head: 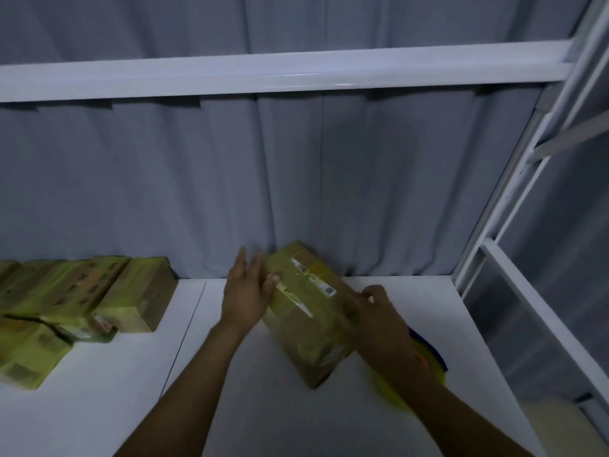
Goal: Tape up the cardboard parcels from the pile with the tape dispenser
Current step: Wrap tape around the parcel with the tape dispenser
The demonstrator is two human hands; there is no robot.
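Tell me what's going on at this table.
A person is turning a cardboard parcel on the white table. It sits tilted, far end raised towards the grey curtain. The left hand lies open against its left side, and the right hand grips its right edge. A pile of parcels waits on the left. A yellow and blue object, possibly the tape dispenser, lies half hidden under the right forearm.
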